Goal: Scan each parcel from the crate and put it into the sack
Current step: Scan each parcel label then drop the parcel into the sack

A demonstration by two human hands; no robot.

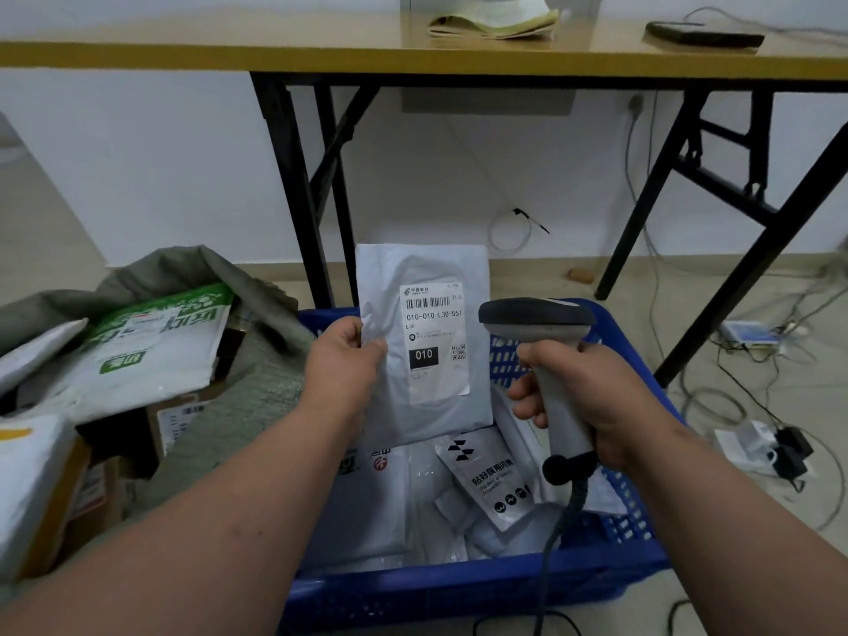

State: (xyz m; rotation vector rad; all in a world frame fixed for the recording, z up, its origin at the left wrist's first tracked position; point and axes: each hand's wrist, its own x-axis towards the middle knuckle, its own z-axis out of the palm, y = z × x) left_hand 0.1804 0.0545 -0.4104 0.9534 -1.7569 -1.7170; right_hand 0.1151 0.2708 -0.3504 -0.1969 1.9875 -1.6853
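Over the crate (482, 585) we hold one parcel (436, 387) upright, clear of the pile, its label (433, 342) facing us. Our left hand (342, 360) pinches its left edge, thumb on the front and the rest behind. Our right hand (592, 401) wraps the grip of the scanner (541, 332), whose head sits just beside the label's right edge; the cord (557, 539) hangs down into the crate.

We judge the parcel light and soft: a thin plastic mailer, creased, bulging a little in the middle, standing up from a one-edge pinch. Its film looks slick, so a pinch near the rim could slip; a hold lower on the side seam, or flat under the bulge, would likely be surer. It bends easily, and we would keep the barcode (429, 302) flat and uncovered for the scan. Whatever is inside we cannot tell.

Below it, more mailers (495, 479) lie loose and overlapping in the crate, equally limp by the look of them.

To our left the sack (257, 360) slumps open with parcels and a carton (174, 420) already inside, near enough to drop this one in. Beyond stands a table (229, 52) with folding legs, and cables (752, 360) trail on the floor to the right.
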